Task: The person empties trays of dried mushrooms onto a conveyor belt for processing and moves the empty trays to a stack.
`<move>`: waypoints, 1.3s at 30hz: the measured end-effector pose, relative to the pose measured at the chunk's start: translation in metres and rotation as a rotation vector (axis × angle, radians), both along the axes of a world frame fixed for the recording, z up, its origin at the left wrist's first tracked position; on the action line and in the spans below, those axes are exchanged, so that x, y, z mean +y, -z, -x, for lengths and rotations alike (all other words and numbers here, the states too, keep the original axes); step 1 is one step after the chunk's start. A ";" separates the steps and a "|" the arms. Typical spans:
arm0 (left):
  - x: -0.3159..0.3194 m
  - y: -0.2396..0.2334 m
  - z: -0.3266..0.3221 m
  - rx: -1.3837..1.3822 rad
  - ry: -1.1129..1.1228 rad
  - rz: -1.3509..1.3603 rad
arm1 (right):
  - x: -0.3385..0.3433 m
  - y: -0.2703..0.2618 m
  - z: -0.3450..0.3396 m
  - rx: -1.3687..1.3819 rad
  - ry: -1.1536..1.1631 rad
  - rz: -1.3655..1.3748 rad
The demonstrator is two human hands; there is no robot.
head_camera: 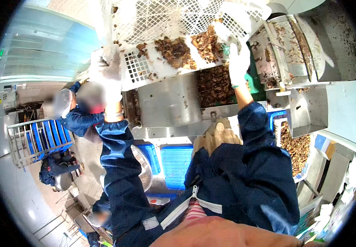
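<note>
A white plastic mesh crate is tilted up in front of me over a stainless steel machine. Clumps of brown, nut-like pieces lie on its inner side near the lower edge. My left hand, in a white glove and partly washed out by glare, grips the crate's left side. On the right side, my white-gloved right hand holds the crate with its fingers along the wall. Below the crate's edge, more brown pieces cover part of a green conveyor belt.
A metal hopper projects at the right, above a white crate of brown pieces. Blue crates sit below the machine's front. Co-workers are at the left beside a metal rack with blue trays.
</note>
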State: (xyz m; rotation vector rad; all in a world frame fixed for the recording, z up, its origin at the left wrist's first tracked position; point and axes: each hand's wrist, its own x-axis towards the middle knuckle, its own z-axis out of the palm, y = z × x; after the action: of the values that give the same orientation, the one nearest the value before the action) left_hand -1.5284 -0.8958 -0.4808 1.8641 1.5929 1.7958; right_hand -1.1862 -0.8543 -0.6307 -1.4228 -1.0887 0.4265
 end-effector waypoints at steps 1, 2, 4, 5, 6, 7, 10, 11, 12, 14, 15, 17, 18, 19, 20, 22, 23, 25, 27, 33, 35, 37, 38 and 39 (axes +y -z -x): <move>0.004 0.001 0.001 0.076 -0.058 0.019 | 0.008 0.013 -0.021 -0.069 0.036 -0.065; 0.007 0.002 0.002 0.067 -0.049 0.015 | 0.009 0.030 -0.032 -0.113 0.099 -0.019; 0.013 0.002 0.006 0.074 -0.058 -0.016 | 0.019 0.050 -0.036 0.087 0.030 0.028; 0.015 -0.002 0.005 0.077 -0.054 -0.022 | 0.035 0.060 -0.036 0.327 -0.100 0.025; 0.022 0.000 0.003 0.047 0.004 -0.029 | 0.050 0.078 -0.053 0.634 -0.234 0.245; 0.022 -0.001 0.001 0.021 0.049 -0.028 | 0.055 0.083 -0.052 0.634 -0.190 0.228; 0.004 -0.026 -0.022 0.042 0.042 -0.053 | 0.063 0.094 -0.058 0.588 -0.279 0.118; -0.012 -0.038 -0.025 -0.205 0.050 0.001 | 0.057 0.077 -0.046 0.496 -0.259 0.172; -0.012 -0.046 -0.026 0.098 -0.027 -0.088 | 0.056 0.079 -0.047 0.314 -0.218 0.056; 0.002 -0.020 -0.023 0.275 -0.088 -0.021 | 0.062 0.122 -0.059 0.286 -0.201 0.075; 0.012 -0.020 -0.028 0.462 -0.163 0.003 | 0.071 0.121 -0.056 0.432 -0.183 0.106; 0.009 -0.032 -0.028 0.507 -0.120 0.055 | 0.081 0.115 -0.067 0.419 -0.200 0.329; 0.007 -0.035 -0.028 0.283 -0.029 0.095 | 0.076 0.115 -0.069 0.560 -0.255 0.122; 0.004 -0.038 -0.029 0.058 0.058 0.133 | 0.069 0.120 -0.068 0.453 -0.230 0.116; 0.002 -0.040 -0.035 0.240 -0.012 0.085 | 0.077 0.128 -0.063 0.413 -0.200 0.128; 0.008 -0.028 -0.044 0.107 -0.035 0.286 | 0.080 0.122 -0.064 0.223 -0.194 0.188; 0.009 -0.028 -0.039 0.269 -0.115 0.270 | 0.091 0.125 -0.066 0.326 -0.189 0.285; 0.004 -0.017 -0.028 0.181 -0.091 0.106 | 0.084 0.112 -0.073 0.370 -0.317 0.051; 0.000 -0.015 -0.031 0.262 -0.127 0.129 | 0.085 0.113 -0.068 0.430 -0.266 0.204; -0.003 -0.023 -0.016 0.168 -0.087 0.045 | 0.084 0.069 -0.079 0.398 -0.392 0.055; -0.003 -0.007 -0.014 0.150 0.015 0.027 | 0.086 0.084 -0.078 0.315 -0.335 0.065; 0.009 -0.005 -0.035 0.145 0.080 0.100 | 0.095 0.141 -0.100 0.009 -0.182 0.133; 0.008 -0.007 -0.036 0.040 0.106 0.167 | 0.103 0.153 -0.097 -0.035 -0.140 0.068; 0.007 -0.003 -0.037 -0.074 0.124 0.227 | 0.104 0.161 -0.101 0.519 -0.347 0.063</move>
State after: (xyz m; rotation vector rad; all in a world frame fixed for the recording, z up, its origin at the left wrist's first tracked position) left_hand -1.4910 -0.8890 -0.4778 1.7322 1.5458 1.5439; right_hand -1.0855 -0.7506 -0.7922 -1.0846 -0.8932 1.0250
